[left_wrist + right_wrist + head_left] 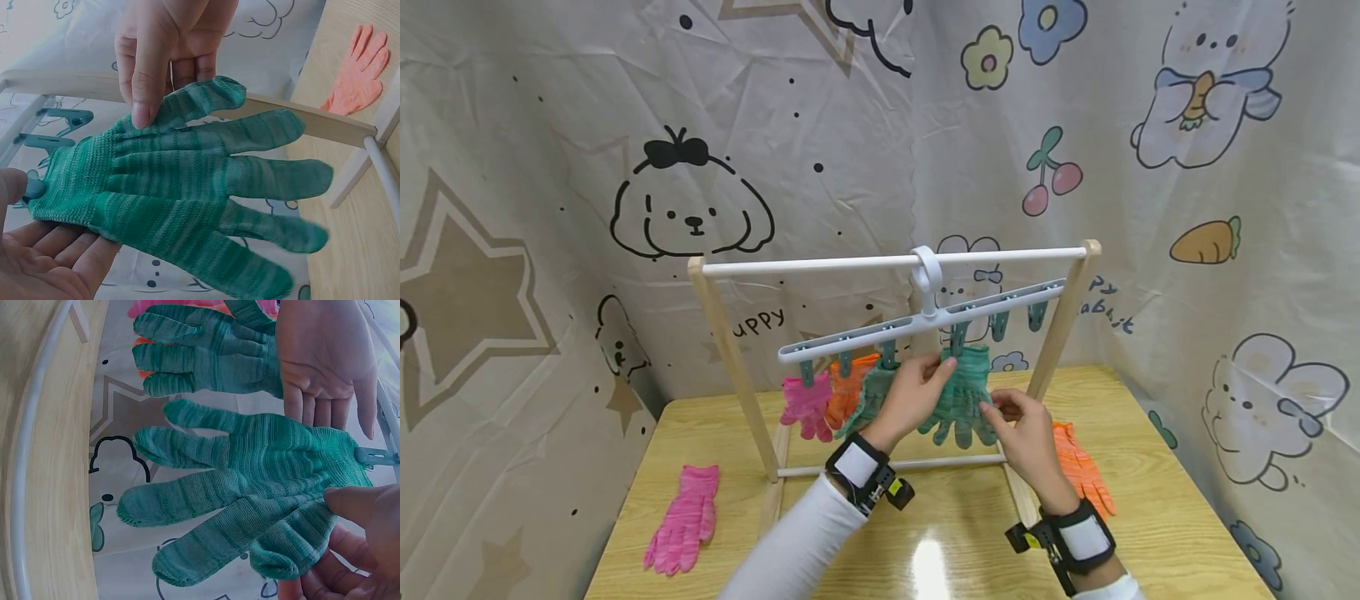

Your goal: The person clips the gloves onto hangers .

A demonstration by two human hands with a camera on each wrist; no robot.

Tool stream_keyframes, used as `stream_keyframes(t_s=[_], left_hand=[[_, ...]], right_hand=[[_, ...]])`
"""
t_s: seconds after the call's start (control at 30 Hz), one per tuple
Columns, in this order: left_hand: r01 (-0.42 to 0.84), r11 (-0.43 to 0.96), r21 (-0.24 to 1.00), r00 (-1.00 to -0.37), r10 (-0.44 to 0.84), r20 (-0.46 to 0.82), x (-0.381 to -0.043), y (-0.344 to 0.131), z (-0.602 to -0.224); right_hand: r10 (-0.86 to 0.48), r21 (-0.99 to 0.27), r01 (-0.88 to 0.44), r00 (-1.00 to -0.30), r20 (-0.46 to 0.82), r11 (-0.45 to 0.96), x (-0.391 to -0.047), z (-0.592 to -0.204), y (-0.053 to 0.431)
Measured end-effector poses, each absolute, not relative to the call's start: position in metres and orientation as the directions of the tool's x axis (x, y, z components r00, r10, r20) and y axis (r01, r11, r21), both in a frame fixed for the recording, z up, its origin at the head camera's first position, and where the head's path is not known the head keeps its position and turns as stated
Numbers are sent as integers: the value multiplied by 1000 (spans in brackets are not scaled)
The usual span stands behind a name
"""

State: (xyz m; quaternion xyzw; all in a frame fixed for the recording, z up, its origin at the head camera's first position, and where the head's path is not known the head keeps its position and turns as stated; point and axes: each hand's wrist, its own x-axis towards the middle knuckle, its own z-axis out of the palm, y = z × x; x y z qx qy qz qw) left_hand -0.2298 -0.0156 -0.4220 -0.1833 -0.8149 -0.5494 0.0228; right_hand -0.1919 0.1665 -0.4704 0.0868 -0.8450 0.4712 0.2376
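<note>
A green striped knit glove [967, 400] hangs by its cuff from a teal clip [958, 337] on the white clip hanger [880, 332]. My left hand [912, 393] is at the cuff, fairly straight fingers behind it and the thumb beside the clip in the left wrist view. At the glove's thumb side, my right hand [1024, 429] pinches its edge between thumb and fingers; the right wrist view shows this right hand [356, 540] close up. Left of it hangs another green glove [231, 353], partly behind my left hand. Further left hang an orange glove [850, 385] and a pink glove [807, 406].
The hanger hooks over the white bar [820, 266] of a wooden-legged rack [733, 367] and tilts up to the right. More clips [999, 325] hang bare at right. A pink glove [687, 517] lies on the table [925, 525] at left, an orange glove [1081, 471] at right.
</note>
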Motion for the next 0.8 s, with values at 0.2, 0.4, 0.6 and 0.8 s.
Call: stream_keyframes(t_s=[0.2,0.4,0.6,0.8], left_hand=[[317,320,893,-932,280,230,-227,-18,-429],[352,312,883,-919,296,261,-220,-20,-423],[348,304,887,-913,325,247,-197,-25,-400],[342,302,890,-917,316,245,-212,-28,-434]], right_hand=[[75,-759,-356,-881,467,546,-190,-475,168],[69,-779,-336,-898,434,529,-188,-480,170],[61,-793,-312,-914,401,523,-187,-486,171],[68,-801,-276,-929,365,532,-184,-490,170]])
